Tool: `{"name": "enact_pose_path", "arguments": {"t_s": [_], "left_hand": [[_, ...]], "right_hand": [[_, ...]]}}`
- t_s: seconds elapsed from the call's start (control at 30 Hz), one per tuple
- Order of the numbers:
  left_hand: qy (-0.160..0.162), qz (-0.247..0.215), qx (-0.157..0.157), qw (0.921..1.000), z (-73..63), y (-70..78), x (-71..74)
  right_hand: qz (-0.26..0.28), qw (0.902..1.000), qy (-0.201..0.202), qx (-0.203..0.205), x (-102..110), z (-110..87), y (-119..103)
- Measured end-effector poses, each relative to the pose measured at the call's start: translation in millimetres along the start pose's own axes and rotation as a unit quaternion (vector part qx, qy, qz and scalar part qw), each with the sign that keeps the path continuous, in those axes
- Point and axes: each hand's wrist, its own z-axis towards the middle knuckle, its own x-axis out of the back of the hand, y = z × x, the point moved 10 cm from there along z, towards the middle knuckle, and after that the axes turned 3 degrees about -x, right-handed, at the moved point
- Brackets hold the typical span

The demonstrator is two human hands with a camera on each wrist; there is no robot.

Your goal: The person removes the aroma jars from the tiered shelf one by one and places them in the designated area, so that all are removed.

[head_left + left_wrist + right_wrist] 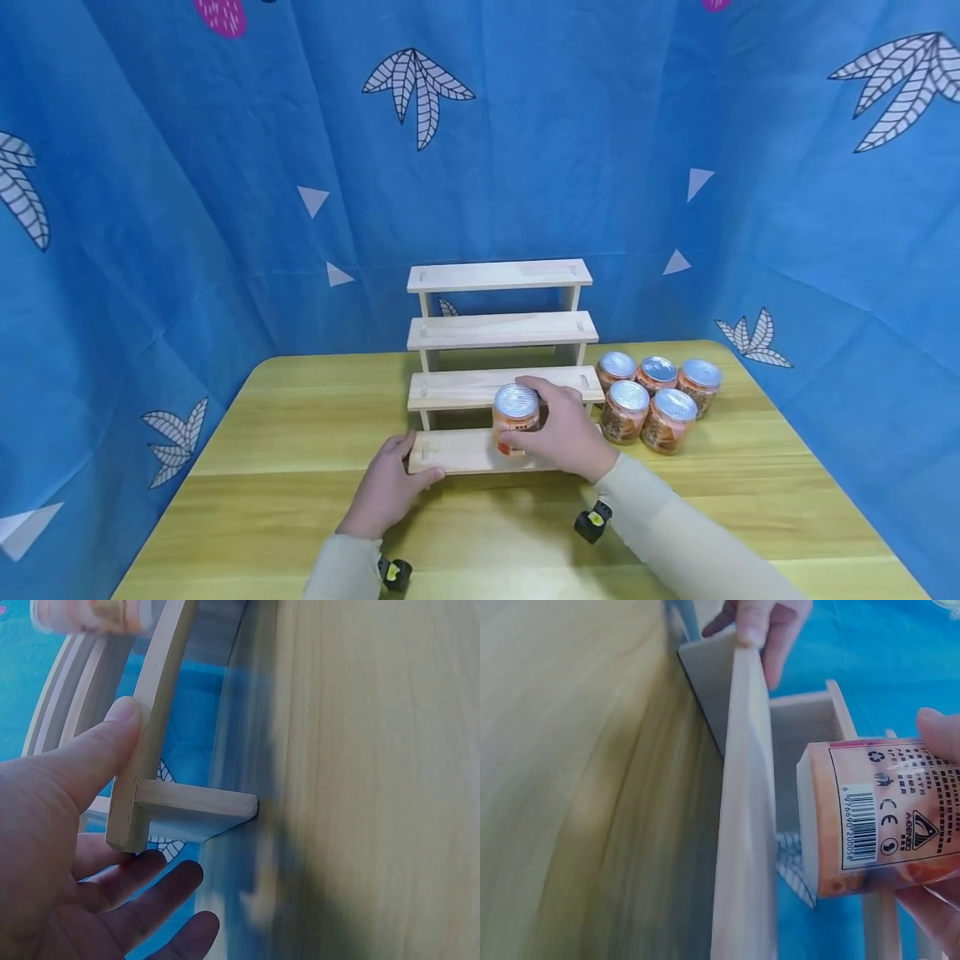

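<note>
A four-tier wooden step shelf (457,454) stands at the back of the table. My left hand (381,490) pinches the left end of its lowest board, the thumb on the front side and fingers around the end in the left wrist view. With thumb and fingers around its sides, my right hand (572,433) holds an orange-labelled jar (516,417) with a silver lid. The jar is upright over the lowest board, right of its middle. In the right wrist view a gap shows between the jar's base (806,825) and the board (744,817).
Several similar jars (666,421) stand grouped on the table (315,425), right of the shelf. Blue patterned cloth (525,167) hangs behind the table and along both sides. The shelf's upper boards (502,330) rise toward the back.
</note>
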Motion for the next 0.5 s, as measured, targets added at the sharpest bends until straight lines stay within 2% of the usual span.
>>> {"name": "enact_pose_path", "arguments": {"t_s": [0.23,0.5], "left_hand": [[-0.001,0.007,-0.006,1.0,2.0,2.5,2.2],[-0.009,0.004,-0.003,0.9999,-1.0,3.1,0.3]], "right_hand": [[-0.011,0.9983,0.025,-0.051,36.8,-11.3,26.9],[-0.025,0.9959,0.046,-0.074,77.2,-22.7,45.8]]}}
